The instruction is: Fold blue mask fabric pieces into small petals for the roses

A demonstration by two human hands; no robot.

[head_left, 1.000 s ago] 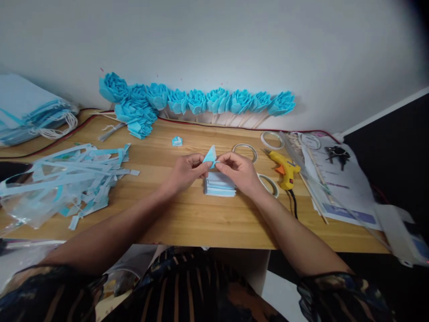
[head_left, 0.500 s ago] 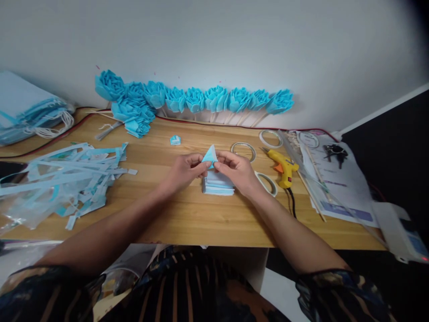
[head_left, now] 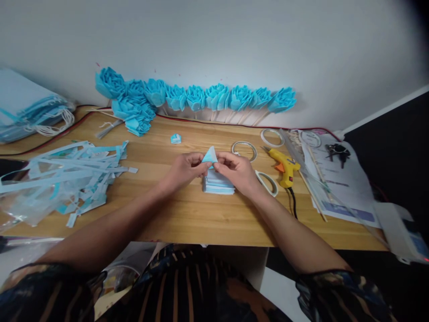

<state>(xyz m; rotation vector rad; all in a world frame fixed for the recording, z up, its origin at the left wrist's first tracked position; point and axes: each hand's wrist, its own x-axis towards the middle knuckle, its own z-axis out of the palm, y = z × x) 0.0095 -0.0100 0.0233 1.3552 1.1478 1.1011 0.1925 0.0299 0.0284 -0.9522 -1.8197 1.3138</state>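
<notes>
Between my two hands is a small blue-and-white folded piece of mask fabric, its pointed corner upward. My left hand pinches its left side, thumb in front. On the other side, my right hand grips it the same way, and the thumbs nearly meet. Just below lies a stack of pale blue-and-white squares, partly covered by my right hand. A small folded blue-and-white piece rests on the wooden table beyond my left hand.
Blue fabric flowers on sticks lean along the wall. Cut strips lie at left, near a pile of masks. Rolls of tape, a yellow glue gun, papers and keys occupy the right.
The top of the fabric piece leans slightly more to the left, its edge now curved. Both hands keep their hold in nearly the same place. The view has shifted slightly.
</notes>
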